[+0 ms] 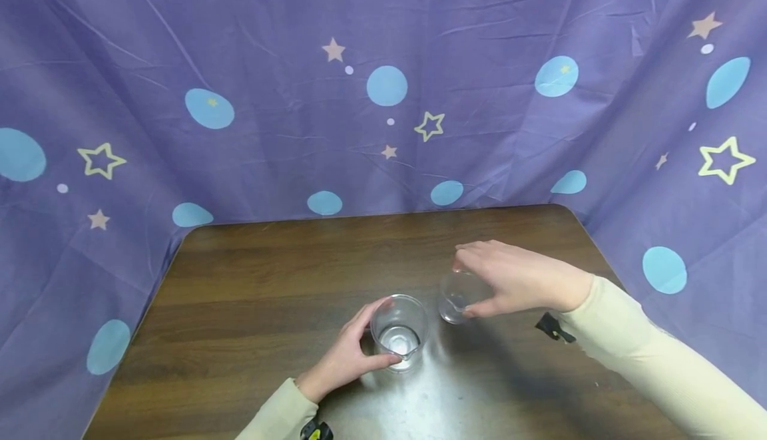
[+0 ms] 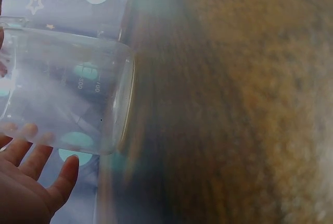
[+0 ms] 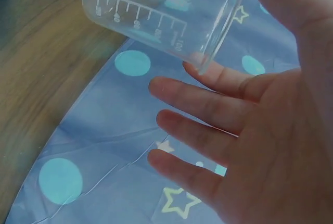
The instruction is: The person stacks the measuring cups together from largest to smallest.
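Observation:
A larger clear glass beaker [image 1: 400, 335] stands on the table in front of me, its spout toward the near side. Around its left side my left hand [image 1: 345, 355] grips it with thumb and fingers; in the left wrist view the beaker's [image 2: 78, 88] wall carries faint graduation marks. To the right is a smaller clear beaker [image 1: 460, 299], its rim pinched from above between the thumb and forefinger of my right hand [image 1: 516, 277]. White scale lines up to 100 show on this small beaker [image 3: 151, 15] in the right wrist view. Whether its base touches the table I cannot tell.
The brown wood-grain table [image 1: 269, 280] has rounded far corners. A purple curtain [image 1: 287, 127] with stars and blue spots hangs behind it and along both sides. Bright light reflects off the table's near middle.

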{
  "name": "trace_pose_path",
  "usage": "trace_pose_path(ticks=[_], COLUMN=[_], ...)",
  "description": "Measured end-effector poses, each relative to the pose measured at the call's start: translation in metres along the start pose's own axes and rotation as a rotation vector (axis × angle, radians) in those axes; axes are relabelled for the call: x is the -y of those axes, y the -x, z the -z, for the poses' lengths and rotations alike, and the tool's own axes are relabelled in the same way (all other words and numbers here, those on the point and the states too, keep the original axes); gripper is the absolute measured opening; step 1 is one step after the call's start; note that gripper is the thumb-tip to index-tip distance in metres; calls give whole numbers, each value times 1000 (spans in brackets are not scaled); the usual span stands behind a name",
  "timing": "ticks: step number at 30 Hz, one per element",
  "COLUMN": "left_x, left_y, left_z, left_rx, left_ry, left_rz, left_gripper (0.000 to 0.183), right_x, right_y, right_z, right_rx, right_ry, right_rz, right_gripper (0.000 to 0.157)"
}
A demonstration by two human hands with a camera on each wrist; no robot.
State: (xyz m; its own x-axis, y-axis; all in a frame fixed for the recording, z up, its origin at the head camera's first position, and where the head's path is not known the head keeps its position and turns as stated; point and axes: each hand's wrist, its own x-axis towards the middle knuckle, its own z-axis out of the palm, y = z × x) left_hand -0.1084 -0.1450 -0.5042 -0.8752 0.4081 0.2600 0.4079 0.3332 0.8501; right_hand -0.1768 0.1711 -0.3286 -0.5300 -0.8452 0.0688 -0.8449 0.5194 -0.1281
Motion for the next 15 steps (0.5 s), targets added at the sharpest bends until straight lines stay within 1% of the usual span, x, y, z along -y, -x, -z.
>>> trace_pose_path(ticks=[5,15], left_x=[1,1], left_y=[-1,0], left_z=[0,1], left_rx=[2,10], left_ry=[-2,0], left_rz=[-2,8], left_gripper=[90,91], right_x=[9,28], right_y=[-8,-31], right_z=[4,8], right_rx=[11,27], right_ry=[1,-1], right_rz=[16,65], right_gripper=[58,60])
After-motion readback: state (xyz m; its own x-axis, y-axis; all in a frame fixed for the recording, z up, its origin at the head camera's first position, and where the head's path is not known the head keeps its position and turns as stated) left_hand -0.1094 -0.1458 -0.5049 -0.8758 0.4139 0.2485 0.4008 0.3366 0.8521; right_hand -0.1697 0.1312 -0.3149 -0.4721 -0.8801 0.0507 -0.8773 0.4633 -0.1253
